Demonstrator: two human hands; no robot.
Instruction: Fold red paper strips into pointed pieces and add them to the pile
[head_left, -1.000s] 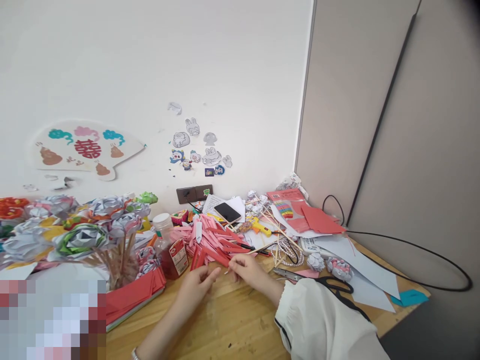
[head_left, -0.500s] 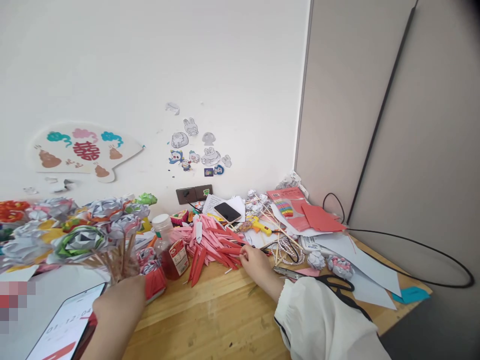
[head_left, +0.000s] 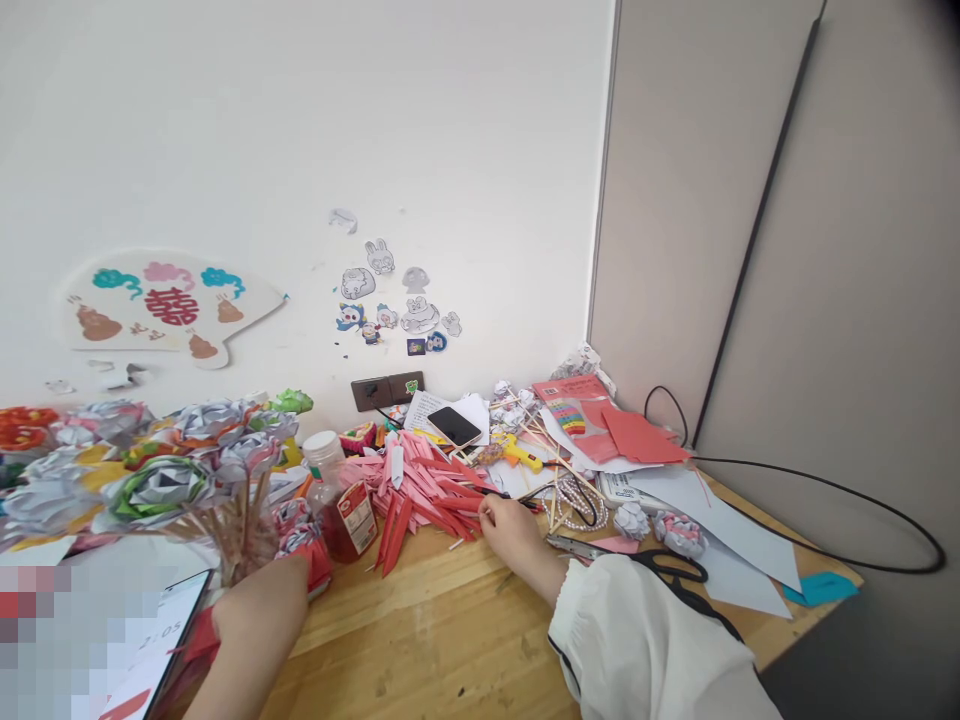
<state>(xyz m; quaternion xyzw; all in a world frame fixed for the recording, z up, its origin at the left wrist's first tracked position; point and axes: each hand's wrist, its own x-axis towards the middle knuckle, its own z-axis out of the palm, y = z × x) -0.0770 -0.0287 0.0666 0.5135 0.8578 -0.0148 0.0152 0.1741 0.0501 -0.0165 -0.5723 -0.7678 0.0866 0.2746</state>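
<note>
My right hand (head_left: pixel 511 528), in a white sleeve, rests on the wooden desk (head_left: pixel 450 640) at the right edge of a pile of folded pink and red paper strips (head_left: pixel 427 485). Its fingers are curled and pinched on a red strip there. My left hand (head_left: pixel 259 615) lies low at the left, between a stack of red paper sheets (head_left: pixel 319 565) and a lit phone (head_left: pixel 161 650). Its fingers are hidden from view. A short thin stick (head_left: pixel 455 544) lies loose on the desk between my hands.
Paper flowers on sticks (head_left: pixel 161 480) crowd the left. A red-labelled bottle (head_left: pixel 345 505) stands beside the strips. A black phone (head_left: pixel 454 425), yellow glue gun (head_left: pixel 519 456), pearl beads (head_left: pixel 577 500), scissors (head_left: pixel 667 568), loose paper and a black cable (head_left: pixel 832 495) lie right.
My left hand left the middle of the desk and swung down-left to the lit phone. My right hand dropped the thin stick and reached forward to the strip pile.
</note>
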